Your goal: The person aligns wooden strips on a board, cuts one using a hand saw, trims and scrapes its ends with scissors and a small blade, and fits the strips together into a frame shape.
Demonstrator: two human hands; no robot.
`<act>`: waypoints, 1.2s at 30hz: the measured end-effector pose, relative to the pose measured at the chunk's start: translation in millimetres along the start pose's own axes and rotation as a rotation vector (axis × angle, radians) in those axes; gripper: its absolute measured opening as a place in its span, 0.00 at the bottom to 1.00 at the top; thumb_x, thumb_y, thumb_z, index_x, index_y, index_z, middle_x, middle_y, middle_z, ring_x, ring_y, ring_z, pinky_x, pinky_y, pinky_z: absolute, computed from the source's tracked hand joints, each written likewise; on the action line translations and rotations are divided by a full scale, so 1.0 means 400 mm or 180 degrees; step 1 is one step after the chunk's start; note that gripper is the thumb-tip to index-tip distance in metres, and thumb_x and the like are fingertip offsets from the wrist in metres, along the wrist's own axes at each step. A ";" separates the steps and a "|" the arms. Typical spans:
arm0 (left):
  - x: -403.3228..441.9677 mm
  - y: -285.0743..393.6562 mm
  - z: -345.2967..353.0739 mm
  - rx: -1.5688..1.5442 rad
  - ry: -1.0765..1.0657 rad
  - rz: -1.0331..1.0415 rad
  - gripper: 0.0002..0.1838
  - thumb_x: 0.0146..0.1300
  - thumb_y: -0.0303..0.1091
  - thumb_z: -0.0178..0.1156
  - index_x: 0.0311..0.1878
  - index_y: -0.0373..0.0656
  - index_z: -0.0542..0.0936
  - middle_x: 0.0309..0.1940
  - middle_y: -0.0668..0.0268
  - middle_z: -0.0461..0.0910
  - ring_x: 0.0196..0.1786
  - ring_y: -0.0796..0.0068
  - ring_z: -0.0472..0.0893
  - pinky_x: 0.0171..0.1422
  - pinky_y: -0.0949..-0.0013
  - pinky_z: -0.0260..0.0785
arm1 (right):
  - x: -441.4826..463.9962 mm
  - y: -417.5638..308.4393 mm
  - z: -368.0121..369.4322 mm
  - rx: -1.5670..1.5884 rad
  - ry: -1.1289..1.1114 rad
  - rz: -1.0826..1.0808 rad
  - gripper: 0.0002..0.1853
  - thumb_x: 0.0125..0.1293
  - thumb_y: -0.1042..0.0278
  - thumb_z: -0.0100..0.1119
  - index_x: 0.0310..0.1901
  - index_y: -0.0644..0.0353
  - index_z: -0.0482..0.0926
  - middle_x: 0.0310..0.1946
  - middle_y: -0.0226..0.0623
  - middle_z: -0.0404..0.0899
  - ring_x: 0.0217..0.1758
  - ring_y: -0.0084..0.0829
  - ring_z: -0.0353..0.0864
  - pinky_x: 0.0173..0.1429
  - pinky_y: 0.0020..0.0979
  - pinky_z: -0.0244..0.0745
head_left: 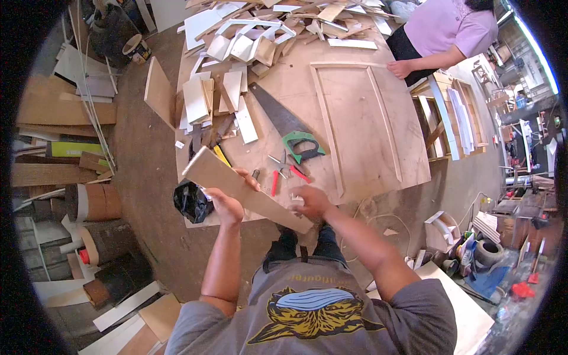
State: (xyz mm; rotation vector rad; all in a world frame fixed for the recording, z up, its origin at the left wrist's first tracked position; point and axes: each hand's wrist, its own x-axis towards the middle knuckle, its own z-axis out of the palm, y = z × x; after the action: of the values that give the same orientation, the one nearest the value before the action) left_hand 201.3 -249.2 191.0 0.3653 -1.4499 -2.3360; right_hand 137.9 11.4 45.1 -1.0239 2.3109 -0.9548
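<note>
My left hand (228, 204) is wrapped round a flat, light-brown wooden board (239, 189), its fingertips showing over the far edge. The board slants from upper left to lower right above the near edge of the worktable (290, 89). At the board's lower right end is my right hand (310, 202), fingers bent close to its edge; whether it grips anything is hidden. Just beyond the board lie red-handled pliers (286, 173). A handsaw with a green handle (303, 147) rests farther back. Left of my left hand sits a black plastic bag (192, 202).
Wood offcuts (254, 41) are heaped at the table's back and left. A thin wooden frame (358, 118) lies at the right. A person in a pink shirt (444, 29) stands at the far right corner. Scrap and boards (71, 171) fill the floor at left.
</note>
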 end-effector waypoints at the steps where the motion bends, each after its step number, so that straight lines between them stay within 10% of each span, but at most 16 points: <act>1: -0.002 -0.002 -0.006 0.0128 -0.0099 0.0019 0.58 0.61 0.90 0.35 0.48 0.32 0.77 0.30 0.56 0.78 0.32 0.60 0.80 0.40 0.56 0.76 | -0.005 -0.019 0.020 0.0187 -0.0143 0.0080 0.36 0.63 0.34 0.69 0.63 0.52 0.80 0.51 0.43 0.85 0.56 0.47 0.85 0.59 0.46 0.80; 11: 0.000 0.046 0.070 0.0239 -0.1087 -0.0174 0.55 0.67 0.83 0.45 0.55 0.27 0.78 0.34 0.53 0.83 0.37 0.62 0.84 0.41 0.59 0.78 | -0.071 -0.108 0.140 0.0255 -0.0263 0.0215 0.24 0.70 0.45 0.65 0.54 0.58 0.84 0.45 0.46 0.85 0.49 0.48 0.86 0.52 0.45 0.80; 25: -0.029 -0.008 -0.028 0.0943 -0.0486 0.0046 0.55 0.60 0.76 0.65 0.72 0.32 0.69 0.65 0.56 0.77 0.66 0.63 0.78 0.69 0.57 0.70 | 0.018 -0.269 0.030 0.1348 0.0596 0.0284 0.10 0.74 0.64 0.63 0.47 0.63 0.83 0.31 0.49 0.82 0.31 0.39 0.84 0.41 0.40 0.77; 30: -0.122 -0.112 -0.147 0.0974 -0.0468 -0.0362 0.40 0.73 0.60 0.65 0.72 0.34 0.70 0.62 0.61 0.78 0.64 0.71 0.76 0.71 0.64 0.66 | 0.149 -0.293 -0.019 0.1253 0.1227 -0.0070 0.14 0.77 0.60 0.61 0.42 0.65 0.81 0.25 0.42 0.79 0.28 0.34 0.81 0.35 0.38 0.74; 31: -0.136 -0.133 -0.142 0.1068 -0.0219 -0.0302 0.25 0.80 0.50 0.59 0.63 0.36 0.76 0.51 0.68 0.79 0.53 0.79 0.75 0.60 0.73 0.67 | 0.170 -0.327 -0.058 0.1594 0.1152 0.0152 0.15 0.76 0.59 0.61 0.42 0.65 0.81 0.25 0.46 0.80 0.30 0.37 0.82 0.37 0.41 0.73; 36: -0.074 -0.166 -0.101 0.1362 0.0435 -0.0061 0.19 0.85 0.44 0.52 0.37 0.42 0.74 0.31 0.78 0.67 0.36 0.86 0.64 0.38 0.75 0.57 | 0.263 -0.358 -0.164 0.1900 0.0925 0.0266 0.18 0.79 0.54 0.60 0.43 0.65 0.80 0.25 0.31 0.78 0.31 0.20 0.80 0.36 0.29 0.75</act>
State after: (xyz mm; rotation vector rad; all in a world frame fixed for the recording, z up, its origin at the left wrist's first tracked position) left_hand 232.7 -241.9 114.3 0.6396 -1.8757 -1.9553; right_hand 97.9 -112.3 182.8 -0.5621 2.0405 -1.7077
